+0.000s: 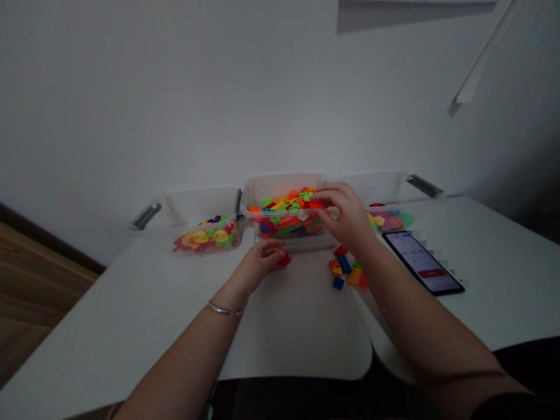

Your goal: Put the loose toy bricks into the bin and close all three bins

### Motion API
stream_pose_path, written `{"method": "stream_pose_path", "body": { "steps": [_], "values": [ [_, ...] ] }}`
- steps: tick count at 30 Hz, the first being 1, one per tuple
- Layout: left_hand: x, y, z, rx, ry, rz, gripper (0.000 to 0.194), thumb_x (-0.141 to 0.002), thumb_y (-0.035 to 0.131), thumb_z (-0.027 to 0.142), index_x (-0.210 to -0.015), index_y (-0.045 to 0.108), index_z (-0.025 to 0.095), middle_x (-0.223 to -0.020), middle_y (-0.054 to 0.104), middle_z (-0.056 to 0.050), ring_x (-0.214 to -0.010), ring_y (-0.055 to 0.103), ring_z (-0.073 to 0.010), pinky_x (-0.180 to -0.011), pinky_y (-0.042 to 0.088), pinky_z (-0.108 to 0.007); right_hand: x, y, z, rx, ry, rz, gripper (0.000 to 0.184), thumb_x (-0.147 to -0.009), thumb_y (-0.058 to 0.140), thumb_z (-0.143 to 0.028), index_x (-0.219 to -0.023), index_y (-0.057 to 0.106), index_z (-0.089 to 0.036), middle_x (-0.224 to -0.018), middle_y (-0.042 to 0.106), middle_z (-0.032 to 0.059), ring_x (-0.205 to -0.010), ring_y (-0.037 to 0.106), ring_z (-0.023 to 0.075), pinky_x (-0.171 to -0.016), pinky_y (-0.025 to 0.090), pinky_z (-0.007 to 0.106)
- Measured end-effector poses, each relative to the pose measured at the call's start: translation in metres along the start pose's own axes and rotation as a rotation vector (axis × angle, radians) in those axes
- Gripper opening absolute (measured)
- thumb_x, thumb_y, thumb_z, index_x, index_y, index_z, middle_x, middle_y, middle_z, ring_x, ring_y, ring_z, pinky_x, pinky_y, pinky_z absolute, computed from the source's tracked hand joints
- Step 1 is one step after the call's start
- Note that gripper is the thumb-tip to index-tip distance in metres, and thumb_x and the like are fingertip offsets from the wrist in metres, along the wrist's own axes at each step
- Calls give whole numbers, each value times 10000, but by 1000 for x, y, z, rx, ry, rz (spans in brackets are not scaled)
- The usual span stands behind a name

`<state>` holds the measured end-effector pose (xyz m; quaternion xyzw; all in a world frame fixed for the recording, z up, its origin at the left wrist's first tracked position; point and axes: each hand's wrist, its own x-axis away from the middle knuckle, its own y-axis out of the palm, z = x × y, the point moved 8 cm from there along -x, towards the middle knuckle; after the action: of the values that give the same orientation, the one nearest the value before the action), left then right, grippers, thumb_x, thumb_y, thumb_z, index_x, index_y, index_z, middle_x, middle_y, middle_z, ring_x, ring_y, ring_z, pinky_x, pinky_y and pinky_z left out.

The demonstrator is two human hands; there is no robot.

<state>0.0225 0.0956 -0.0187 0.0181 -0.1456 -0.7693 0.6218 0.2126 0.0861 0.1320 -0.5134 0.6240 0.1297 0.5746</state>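
Observation:
My left hand (258, 263) is closed around a red toy block (284, 259), held just above the table in front of the middle bin. My right hand (347, 214) is over the right front corner of that clear plastic bin (286, 214), which is filled with colourful toy pieces. Between its thumb and fingertips is an orange-red block (315, 203). Right of the left hand, on the table, lies a small group of blocks, among them a blue block (338, 283) and a yellow block (354, 276). My right forearm partly hides this group.
A clear bin (210, 248) with yellow, green and pink pieces stands at the left. Another bin (385, 186) stands at the right, partly behind my right hand. A phone (422, 262) lies on the white table (306, 332) beside my right forearm. A wall rises behind.

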Motion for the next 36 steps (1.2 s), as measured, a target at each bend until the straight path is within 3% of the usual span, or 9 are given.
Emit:
{"method": "stream_pose_path", "body": {
  "steps": [4, 9, 12, 15, 19, 25, 30, 33, 36],
  "values": [
    [0, 0, 1, 9, 3, 19, 569, -497, 911, 383, -925, 617, 151, -772, 693, -10, -666, 652, -119, -641, 534, -245, 2, -7, 13, 72, 50, 87, 247, -834, 543, -112, -980, 695, -240, -1049, 671, 80, -1037, 608, 228, -952, 492, 425],
    [-2, -2, -1, 7, 10, 10, 570, -490, 911, 387, -912, 610, 151, -783, 693, -13, -661, 646, -114, -639, 531, -242, 7, 17, 22, 140, 98, -158, 329, -860, 459, -87, -1022, 715, -214, -1194, 676, 88, -1129, 608, 221, -1027, 461, 434],
    [-3, -3, -2, 9, 22, 1, 554, -507, 903, 390, -913, 608, 155, -790, 694, -13, -665, 646, -116, -657, 534, -256, 9, 31, 17, 183, 60, -304, 349, -873, 457, -115, -1122, 689, -191, -1224, 679, 101, -1171, 599, 242, -1091, 390, 498],
    [-2, -2, -2, -2, 16, -1, 534, -522, 897, 371, -916, 610, 155, -781, 691, -9, -662, 642, -115, -662, 529, -258, 11, 36, 9, 211, 30, -351, 387, -892, 493, -196, -1259, 610, -150, -1282, 647, 141, -1210, 580, 271, -1120, 329, 550],
    [-1, -1, 0, 2, 22, 2, 504, -535, 893, 350, -909, 618, 152, -769, 689, -3, -655, 636, -104, -642, 515, -237, 15, 42, 2, 272, 28, -381, 404, -911, 468, -195, -1292, 583, -126, -1340, 606, 155, -1260, 547, 268, -1119, 341, 513],
    [-1, 0, 0, 27, 18, 6, 513, -521, 897, 351, -901, 617, 151, -746, 685, 6, -636, 633, -102, -636, 515, -237, 16, 41, -3, 351, 47, -367, 411, -925, 453, -197, -1306, 582, -113, -1389, 565, 152, -1251, 545, 300, -1078, 398, 486],
    [1, 1, 5, 63, 38, 2, 509, -517, 899, 325, -907, 622, 152, -836, 701, -24, -727, 651, -125, -712, 521, -265, 10, 26, -9, 304, 65, -256, 402, -914, 488, -236, -1298, 579, -159, -1468, 475, 150, -1272, 516, 317, -1031, 439, 496],
    [2, 4, 9, 81, 75, -3, 498, -499, 902, 291, -889, 625, 154, -876, 699, -30, -788, 660, -135, -759, 522, -273, 5, 13, -18, 224, 33, -153, 384, -892, 501, -209, -1265, 586, -171, -1395, 536, 151, -1286, 494, 294, -1071, 402, 482],
    [2, 1, 14, 38, 130, 36, 464, -531, 883, 291, -897, 629, 161, -870, 696, -29, -803, 670, -152, -776, 528, -292, 3, 6, -24, 88, 44, -86, 314, -880, 503, -203, -1174, 611, -183, -1224, 627, 139, -1171, 556, 272, -1017, 442, 454]
  ]
}}
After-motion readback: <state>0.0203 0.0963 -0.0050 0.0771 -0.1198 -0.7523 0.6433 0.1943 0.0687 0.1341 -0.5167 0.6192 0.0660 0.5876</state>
